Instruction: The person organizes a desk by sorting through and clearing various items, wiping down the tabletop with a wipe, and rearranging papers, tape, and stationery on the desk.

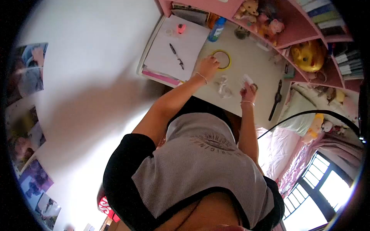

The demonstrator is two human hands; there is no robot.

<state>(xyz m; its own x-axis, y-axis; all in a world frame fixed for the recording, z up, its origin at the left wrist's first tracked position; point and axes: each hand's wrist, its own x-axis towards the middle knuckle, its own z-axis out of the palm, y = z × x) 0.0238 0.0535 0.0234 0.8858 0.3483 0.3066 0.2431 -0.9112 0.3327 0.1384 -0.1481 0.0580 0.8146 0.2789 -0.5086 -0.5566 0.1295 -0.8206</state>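
Note:
My left hand (209, 67) has its fingers closed on the left edge of a yellow ring-shaped roll (230, 60), which lies on the pale desk (241, 46). To the right, my right hand (249, 91) pinches a small whitish, partly see-through piece (246, 79), too small to identify. Between the two hands a crumpled clear plastic wrapper (223, 87) rests near the desk's front edge.
Left on the desk are large white sheets (173, 44) with a black pen (176, 56) and a small red-pink object (181, 28). Behind stands a blue bottle (217, 29). A black watch (277, 100) lies right; pink shelves (295, 32) line the back.

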